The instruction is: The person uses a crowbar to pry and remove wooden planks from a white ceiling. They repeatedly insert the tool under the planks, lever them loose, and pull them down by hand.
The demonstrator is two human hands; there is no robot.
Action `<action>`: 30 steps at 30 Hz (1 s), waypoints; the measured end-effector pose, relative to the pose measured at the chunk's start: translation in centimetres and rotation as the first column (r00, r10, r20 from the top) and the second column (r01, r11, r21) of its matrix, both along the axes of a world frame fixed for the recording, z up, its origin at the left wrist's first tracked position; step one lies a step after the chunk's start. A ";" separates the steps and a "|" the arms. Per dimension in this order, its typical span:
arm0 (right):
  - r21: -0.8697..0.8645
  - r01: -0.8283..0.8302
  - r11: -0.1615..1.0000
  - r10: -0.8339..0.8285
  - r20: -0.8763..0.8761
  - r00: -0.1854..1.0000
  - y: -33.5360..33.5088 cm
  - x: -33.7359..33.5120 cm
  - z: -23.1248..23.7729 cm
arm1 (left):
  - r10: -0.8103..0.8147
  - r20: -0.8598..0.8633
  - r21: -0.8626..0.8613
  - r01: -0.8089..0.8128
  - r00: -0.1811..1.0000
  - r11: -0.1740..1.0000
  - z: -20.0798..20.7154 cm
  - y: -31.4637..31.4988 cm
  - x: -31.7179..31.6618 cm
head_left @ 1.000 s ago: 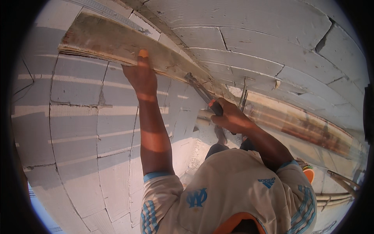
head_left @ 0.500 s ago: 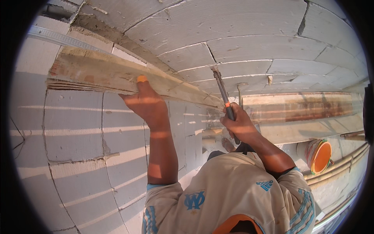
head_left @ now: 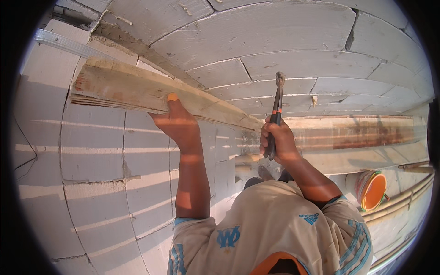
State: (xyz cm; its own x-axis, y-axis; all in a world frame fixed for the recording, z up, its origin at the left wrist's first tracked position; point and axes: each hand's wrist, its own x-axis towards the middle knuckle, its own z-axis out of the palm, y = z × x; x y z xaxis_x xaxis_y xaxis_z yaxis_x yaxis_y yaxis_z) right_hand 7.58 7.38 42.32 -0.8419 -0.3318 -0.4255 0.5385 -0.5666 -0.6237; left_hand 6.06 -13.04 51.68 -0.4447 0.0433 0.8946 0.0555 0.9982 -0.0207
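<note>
My left hand point(head_left: 178, 126) grips the lower edge of a long, layered wooden board point(head_left: 123, 88), its thumb pressed on the face; an orange cover sits on the thumb tip. The board slants along the block wall, its thick end at the upper left, its far end narrowing toward my right hand. Closed around a pair of pincers point(head_left: 278, 101) is my right hand point(head_left: 283, 141). The pincers have black handles with orange bands, and their metal head points up toward the wall, apart from the board.
Pale block walls point(head_left: 298, 36) rise ahead and at the left. A perforated metal strip point(head_left: 64, 42) lies behind the board. To the right are long wooden planks point(head_left: 366, 134), a bucket point(head_left: 360, 188) with an orange inside, and poles point(head_left: 403, 197). My feet show below my hands.
The pincers have turned from leaning left to nearly upright, and their head has shifted right. A bent metal rod beside them is no longer visible. My left hand keeps its hold on the board.
</note>
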 end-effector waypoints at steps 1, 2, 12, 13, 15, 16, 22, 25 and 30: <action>-0.094 0.184 0.978 -0.176 0.090 0.980 -0.4 0.1 0.4 | -0.010 0.027 0.048 0.009 1.000 0.999 -0.2 0.3 -0.1; -0.048 -0.170 0.984 0.164 -0.105 0.981 -0.3 0.2 0.8 | -0.041 0.014 0.094 0.039 0.999 0.995 -0.5 0.6 -0.3; -0.070 0.180 0.981 -0.178 0.026 0.984 1.0 -0.4 1.7 | -0.004 0.032 0.123 0.000 0.999 0.992 -0.2 1.1 0.1; 0.073 -0.272 0.960 0.275 -0.046 0.960 0.8 0.1 1.8 | -0.027 0.049 0.177 0.018 0.998 0.984 -0.3 1.4 -0.2; 0.382 -0.640 0.667 0.741 -0.245 0.626 0.8 0.4 1.8 | -0.057 0.081 0.126 0.046 0.995 0.991 -0.3 2.0 -0.3; 0.459 -0.577 0.675 0.734 -0.342 0.587 0.8 0.4 1.6 | -0.025 0.093 0.119 0.013 0.995 0.993 -0.2 2.3 -0.2; -0.187 0.242 0.952 -0.246 0.001 0.969 2.2 -0.2 -0.1 | -0.048 0.053 0.145 0.040 0.997 0.989 0.2 3.4 -0.1; 0.290 -0.479 0.829 0.554 -0.300 0.777 2.9 -0.9 0.2 | -0.146 0.006 0.327 0.136 0.989 0.935 -0.1 3.8 -0.6; 0.022 -0.067 0.997 0.068 -0.032 0.997 4.0 -0.9 2.7 | -0.101 -0.059 0.381 0.116 0.993 0.917 0.0 3.6 -0.1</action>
